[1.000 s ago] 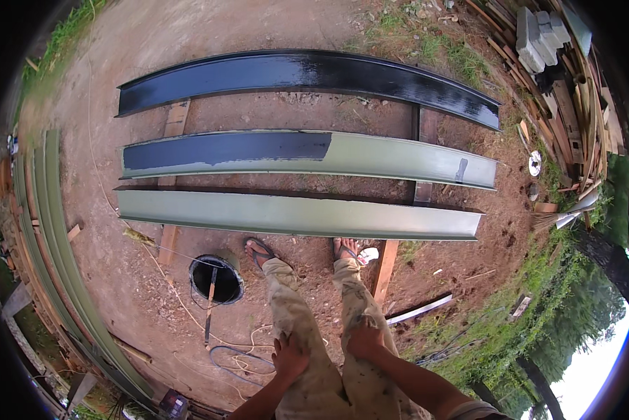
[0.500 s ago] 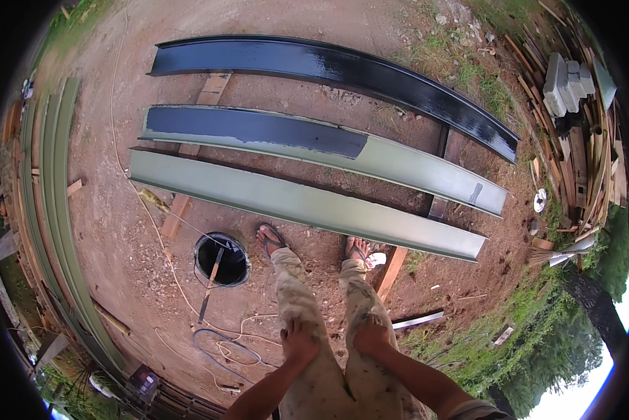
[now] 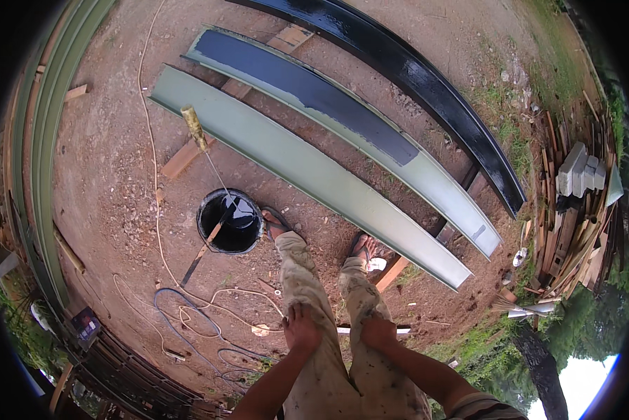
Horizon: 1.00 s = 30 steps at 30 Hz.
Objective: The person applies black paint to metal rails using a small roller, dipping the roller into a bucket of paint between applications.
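My left hand (image 3: 302, 327) rests on my left knee, fingers laid over the stained beige trousers (image 3: 307, 276). On the other knee lies my right hand (image 3: 377, 332); its fingers curl out of sight, and no tool shows in it. Beyond my sandalled feet a pale green steel beam (image 3: 314, 182) lies nearest. Behind it, the middle beam (image 3: 461, 189) is partly coated dark grey, and a glossy black beam (image 3: 426, 77) is farthest. Left of my feet stands a black bucket (image 3: 201, 222) of dark paint, with a paint-smeared stick (image 3: 204, 254) and a wire-handled roller (image 3: 194, 127) leaning across it.
Wooden planks (image 3: 181, 159) prop up the beams. Hoses (image 3: 162, 301) and a cord (image 3: 145, 91) trail over the dirt on the left. Long green beams (image 3: 45, 154) lie at far left. Stacked timber (image 3: 563, 238) and concrete blocks (image 3: 574, 168) stand at right.
My view has turned left, so the beams now slant more steeply and the bucket shows more of its inside. Both hands stay on my knees.
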{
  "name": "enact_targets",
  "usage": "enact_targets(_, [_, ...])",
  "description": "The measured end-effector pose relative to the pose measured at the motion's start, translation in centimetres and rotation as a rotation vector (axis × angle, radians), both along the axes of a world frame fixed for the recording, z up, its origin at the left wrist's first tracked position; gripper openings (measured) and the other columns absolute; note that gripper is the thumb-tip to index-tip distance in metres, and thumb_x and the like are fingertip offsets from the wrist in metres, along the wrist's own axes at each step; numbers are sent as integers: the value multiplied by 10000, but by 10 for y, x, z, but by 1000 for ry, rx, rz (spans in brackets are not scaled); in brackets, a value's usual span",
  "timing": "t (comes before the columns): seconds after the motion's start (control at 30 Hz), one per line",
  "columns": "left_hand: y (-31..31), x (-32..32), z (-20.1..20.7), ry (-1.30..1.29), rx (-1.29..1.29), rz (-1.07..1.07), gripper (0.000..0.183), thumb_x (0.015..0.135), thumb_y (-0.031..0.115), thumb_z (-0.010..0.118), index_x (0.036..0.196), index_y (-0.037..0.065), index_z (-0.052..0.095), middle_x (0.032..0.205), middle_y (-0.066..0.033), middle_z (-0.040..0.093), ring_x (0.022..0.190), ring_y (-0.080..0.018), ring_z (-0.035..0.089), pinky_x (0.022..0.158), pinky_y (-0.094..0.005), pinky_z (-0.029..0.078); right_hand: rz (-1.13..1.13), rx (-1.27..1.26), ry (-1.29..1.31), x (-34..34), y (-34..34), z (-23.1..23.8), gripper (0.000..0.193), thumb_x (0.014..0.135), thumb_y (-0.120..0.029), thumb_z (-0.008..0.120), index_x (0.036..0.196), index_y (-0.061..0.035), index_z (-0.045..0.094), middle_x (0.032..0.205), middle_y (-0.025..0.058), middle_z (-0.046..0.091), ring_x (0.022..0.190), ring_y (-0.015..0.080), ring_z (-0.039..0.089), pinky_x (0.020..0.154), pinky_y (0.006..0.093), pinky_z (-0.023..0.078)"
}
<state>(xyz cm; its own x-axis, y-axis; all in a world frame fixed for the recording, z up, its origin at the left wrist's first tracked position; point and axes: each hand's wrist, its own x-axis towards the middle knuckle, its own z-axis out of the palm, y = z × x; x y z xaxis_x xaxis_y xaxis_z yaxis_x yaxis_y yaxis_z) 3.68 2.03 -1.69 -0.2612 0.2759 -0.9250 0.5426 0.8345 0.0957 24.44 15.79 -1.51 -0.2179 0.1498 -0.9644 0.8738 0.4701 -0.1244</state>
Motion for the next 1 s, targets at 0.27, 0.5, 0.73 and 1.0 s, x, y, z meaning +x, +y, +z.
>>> enact_targets(0.27, [-8,-18,3,-8,23,158,723,970,408,590,1560,24,424,1678,-201,370,1593,-379,288,1256,-590,287,87,6,-105,-28,5,-2,393,921,-409,581,1155,-169,786,1148,160,767,1073,367,750,891,542,603])
enact_targets(0.5, [-12,-30,1,-26,40,232,697,956,374,586,1542,23,450,1662,-219,387,1577,-392,318,1229,-594,322,183,-3,-186,-49,-1,8,404,946,-444,571,1115,-151,791,1097,171,775,1030,387,755,909,552,595])
enact_targets(0.73, [-14,-70,9,-57,53,348,692,937,365,597,1533,36,473,1653,-181,416,1563,-381,341,1223,-585,335,493,-156,-58,-80,1,58,306,936,-321,585,1022,-91,767,975,169,787,908,405,772,787,527,624])
enact_targets(1.0, [-30,-104,17,-12,72,483,665,926,350,618,1505,44,505,1636,-169,441,1558,-363,352,1220,-580,345,781,-420,160,-185,25,85,227,890,-264,628,933,-100,779,947,177,779,932,364,773,759,529,612])
